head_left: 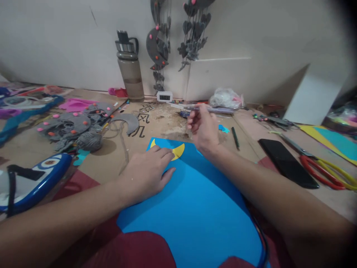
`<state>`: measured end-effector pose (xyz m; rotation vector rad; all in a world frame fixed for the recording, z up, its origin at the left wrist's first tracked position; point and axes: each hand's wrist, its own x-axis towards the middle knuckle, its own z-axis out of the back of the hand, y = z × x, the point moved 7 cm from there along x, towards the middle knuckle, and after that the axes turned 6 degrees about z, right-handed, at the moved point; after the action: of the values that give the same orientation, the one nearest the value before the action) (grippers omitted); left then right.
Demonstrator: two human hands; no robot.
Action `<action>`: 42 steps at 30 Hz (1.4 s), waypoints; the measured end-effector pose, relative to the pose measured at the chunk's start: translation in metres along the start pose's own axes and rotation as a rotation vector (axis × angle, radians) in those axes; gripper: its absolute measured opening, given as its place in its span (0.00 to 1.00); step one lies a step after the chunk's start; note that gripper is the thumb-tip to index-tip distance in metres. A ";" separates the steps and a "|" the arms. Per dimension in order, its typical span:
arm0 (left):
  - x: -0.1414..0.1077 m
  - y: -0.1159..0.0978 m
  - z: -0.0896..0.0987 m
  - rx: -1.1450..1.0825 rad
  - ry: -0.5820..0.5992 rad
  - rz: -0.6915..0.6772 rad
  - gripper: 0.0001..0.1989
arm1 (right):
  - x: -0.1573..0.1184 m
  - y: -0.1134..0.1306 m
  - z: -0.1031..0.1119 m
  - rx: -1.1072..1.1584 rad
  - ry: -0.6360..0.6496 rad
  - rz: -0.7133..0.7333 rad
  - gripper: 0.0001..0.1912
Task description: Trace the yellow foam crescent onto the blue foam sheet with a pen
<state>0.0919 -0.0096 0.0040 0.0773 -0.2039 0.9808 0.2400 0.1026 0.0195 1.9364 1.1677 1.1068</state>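
Observation:
A large blue foam or paper sheet (189, 204) lies in front of me, reaching over my lap. Near its far edge rests a yellow crescent cutout (180, 152), partly covered by the fingers of my left hand (149, 169). That hand lies flat, thumb apart, pressing the crescent against the sheet. My right hand (205, 130) is raised over the far right part of the sheet, its fingers closed around a slim pen (221, 110) held almost level. The pen's tip is hard to make out.
A water bottle (130, 70) and small digital clock (164, 96) stand by the wall. Grey felt pieces with yarn (75, 124) lie left, beyond a blue-and-white case (36, 182). A black phone (287, 162) and red-and-yellow-handled scissors (320, 167) lie right. Grey felt mobiles (157, 46) hang ahead.

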 end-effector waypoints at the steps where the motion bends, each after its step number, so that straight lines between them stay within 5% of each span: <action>1: 0.000 -0.001 -0.001 -0.001 0.003 -0.010 0.18 | -0.004 -0.007 -0.003 0.000 0.038 -0.042 0.18; 8: 0.001 -0.001 -0.002 0.000 0.002 -0.038 0.16 | -0.037 -0.040 -0.025 0.030 0.352 -0.306 0.19; 13: 0.000 -0.003 -0.002 0.015 0.030 -0.020 0.16 | -0.042 -0.056 -0.025 0.015 0.413 -0.385 0.18; 21: -0.004 0.000 -0.005 0.047 -0.012 0.046 0.19 | -0.042 -0.058 -0.026 -0.096 0.458 -0.327 0.20; 29: -0.004 -0.003 -0.005 -0.006 0.027 0.009 0.16 | -0.047 -0.035 -0.030 -0.400 0.496 -0.087 0.15; 42: -0.004 0.016 -0.005 -0.188 -0.071 -0.066 0.16 | -0.045 -0.045 -0.026 -0.516 0.513 -0.147 0.11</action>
<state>0.0772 -0.0035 -0.0023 -0.0533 -0.3560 0.8894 0.1875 0.0828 -0.0209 1.1893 1.1068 1.6841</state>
